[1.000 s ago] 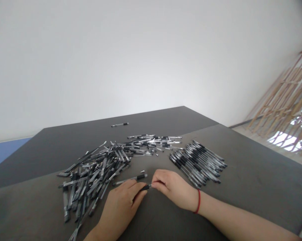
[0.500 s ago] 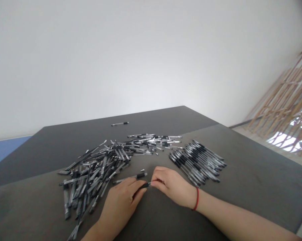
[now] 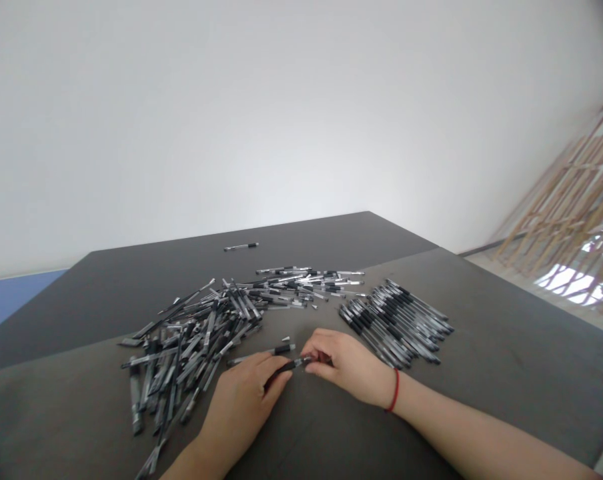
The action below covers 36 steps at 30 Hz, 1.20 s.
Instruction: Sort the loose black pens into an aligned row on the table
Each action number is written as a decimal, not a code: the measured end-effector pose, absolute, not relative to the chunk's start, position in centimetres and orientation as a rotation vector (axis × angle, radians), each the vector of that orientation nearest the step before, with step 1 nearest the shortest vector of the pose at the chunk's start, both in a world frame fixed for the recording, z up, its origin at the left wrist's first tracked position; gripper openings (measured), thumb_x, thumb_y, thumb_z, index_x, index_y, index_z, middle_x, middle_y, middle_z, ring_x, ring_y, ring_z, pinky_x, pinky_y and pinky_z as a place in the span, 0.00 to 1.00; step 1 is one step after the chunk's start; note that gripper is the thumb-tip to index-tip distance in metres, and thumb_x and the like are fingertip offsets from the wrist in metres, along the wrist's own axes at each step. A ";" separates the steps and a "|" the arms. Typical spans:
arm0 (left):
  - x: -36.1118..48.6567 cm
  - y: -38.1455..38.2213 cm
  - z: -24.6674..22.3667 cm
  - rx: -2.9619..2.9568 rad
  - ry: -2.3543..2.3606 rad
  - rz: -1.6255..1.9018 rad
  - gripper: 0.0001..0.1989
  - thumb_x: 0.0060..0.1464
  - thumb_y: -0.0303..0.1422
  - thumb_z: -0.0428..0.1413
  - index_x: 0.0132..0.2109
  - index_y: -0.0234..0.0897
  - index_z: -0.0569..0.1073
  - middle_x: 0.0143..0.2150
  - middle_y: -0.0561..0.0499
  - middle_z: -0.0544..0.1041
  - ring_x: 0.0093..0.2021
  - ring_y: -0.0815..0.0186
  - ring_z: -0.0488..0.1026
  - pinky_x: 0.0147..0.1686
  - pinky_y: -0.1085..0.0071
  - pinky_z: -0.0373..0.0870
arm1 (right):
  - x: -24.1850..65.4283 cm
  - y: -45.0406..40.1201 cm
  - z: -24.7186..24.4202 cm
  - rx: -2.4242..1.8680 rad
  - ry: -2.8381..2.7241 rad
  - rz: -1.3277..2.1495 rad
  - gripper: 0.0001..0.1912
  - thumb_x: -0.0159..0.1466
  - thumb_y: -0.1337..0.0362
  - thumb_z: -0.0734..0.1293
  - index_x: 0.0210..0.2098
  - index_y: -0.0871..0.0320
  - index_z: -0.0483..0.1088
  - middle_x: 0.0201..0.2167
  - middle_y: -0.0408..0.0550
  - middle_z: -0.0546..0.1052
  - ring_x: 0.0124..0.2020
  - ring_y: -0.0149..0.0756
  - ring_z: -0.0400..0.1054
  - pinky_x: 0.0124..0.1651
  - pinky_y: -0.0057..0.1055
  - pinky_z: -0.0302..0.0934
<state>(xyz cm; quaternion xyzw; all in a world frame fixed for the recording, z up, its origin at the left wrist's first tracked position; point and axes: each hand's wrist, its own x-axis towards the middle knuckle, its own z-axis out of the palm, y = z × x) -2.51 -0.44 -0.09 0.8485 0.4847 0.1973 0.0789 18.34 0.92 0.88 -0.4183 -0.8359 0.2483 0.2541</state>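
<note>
Pinched between thumb and fingers, a pen [image 3: 295,364] with a black grip points out of my left hand [image 3: 248,400] towards the right. My right hand [image 3: 340,363], with a red cord on the wrist, closes its fingertips at the pen's clear tip end. Whether a separate small part is between those fingertips is hard to see. Just behind my left hand lies another pen [image 3: 284,349], and near it a small clear tip piece [image 3: 286,339]. To the left spreads a jumbled heap of pens [image 3: 196,347].
Right of the hands, several pens [image 3: 396,320] lie side by side in slanted rows. More loose pens [image 3: 301,283] are scattered behind. A lone pen [image 3: 241,247] rests far back on the dark table [image 3: 321,233]. Wooden racks [image 3: 571,193] stand on the floor at right.
More of the pen's clear front end now shows between my hands. My right hand has shifted very slightly, its fingertips still at the pen's tip.
</note>
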 end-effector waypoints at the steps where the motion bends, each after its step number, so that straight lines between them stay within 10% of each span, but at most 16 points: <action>1: -2.5 -0.4 -0.1 2.530 1.447 0.598 0.10 0.55 0.33 0.52 0.42 0.45 0.76 0.42 0.53 0.79 0.42 0.64 0.76 0.42 0.69 0.72 | 18.3 0.9 0.9 -1.133 -2.272 0.688 0.01 0.60 0.68 0.66 0.31 0.59 0.68 0.29 0.42 0.68 0.30 0.29 0.63 0.33 0.24 0.54; 36: -2.3 -0.3 0.4 2.293 1.510 0.543 0.11 0.58 0.37 0.48 0.42 0.41 0.74 0.41 0.52 0.78 0.40 0.64 0.75 0.40 0.70 0.67 | 17.7 7.1 0.8 -1.816 -2.352 -0.085 0.09 0.63 0.73 0.58 0.40 0.62 0.66 0.40 0.54 0.71 0.42 0.40 0.66 0.44 0.31 0.59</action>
